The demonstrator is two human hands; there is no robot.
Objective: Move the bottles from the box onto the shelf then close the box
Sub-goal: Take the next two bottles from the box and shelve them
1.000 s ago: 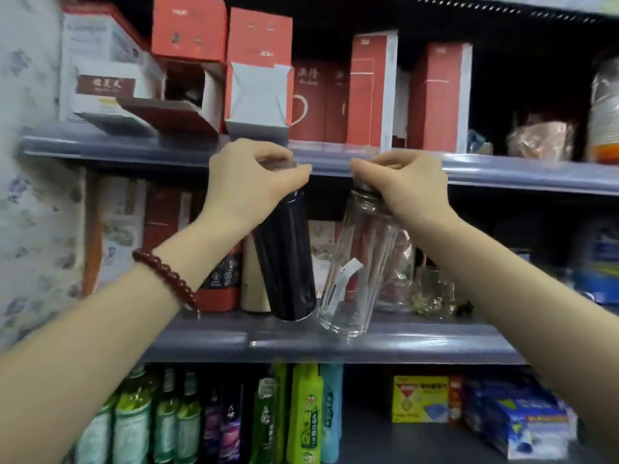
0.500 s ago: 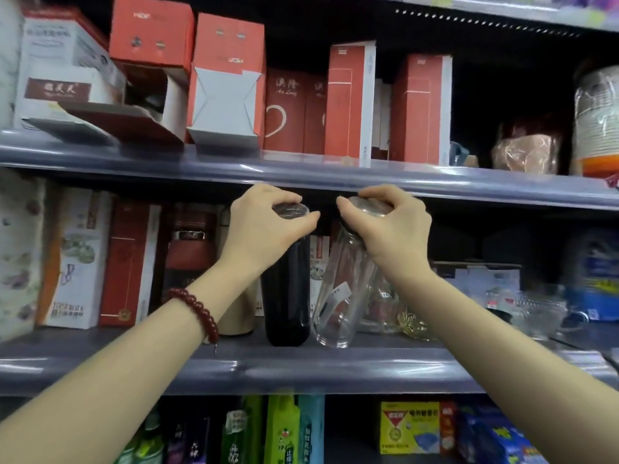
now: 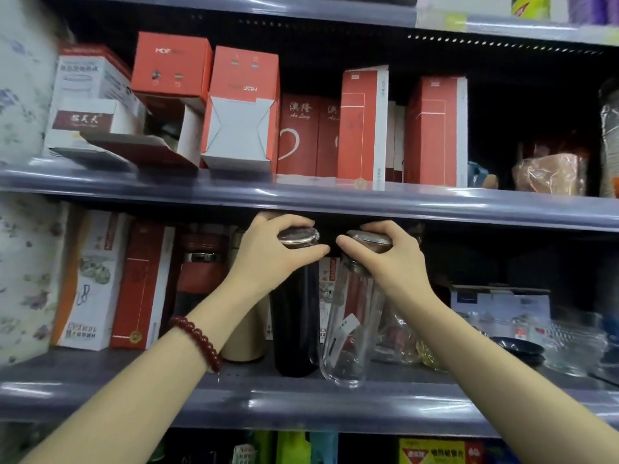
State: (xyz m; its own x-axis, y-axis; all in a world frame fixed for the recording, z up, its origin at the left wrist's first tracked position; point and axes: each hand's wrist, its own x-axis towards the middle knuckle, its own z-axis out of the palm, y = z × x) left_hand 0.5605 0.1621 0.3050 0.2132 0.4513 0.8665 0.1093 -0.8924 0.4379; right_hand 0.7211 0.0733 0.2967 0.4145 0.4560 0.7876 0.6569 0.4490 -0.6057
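My left hand [image 3: 268, 259] clamps cap of black bottle [image 3: 294, 316], right hand [image 3: 388, 262] clamps cap of clear bottle [image 3: 351, 323]; 2 bottles side by side on shelf [image 3: 301, 403] near front lip. Clear one tilts: square it upright, then release

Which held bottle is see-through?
The clear bottle under the right hand, white tag inside; the left hand grips an opaque black bottle.

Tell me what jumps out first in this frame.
Two hands at centre, each gripping a bottle by its cap: the left hand on a black bottle, the right hand on a clear glass bottle, side by side on the middle shelf. Above them runs a row of red boxes.
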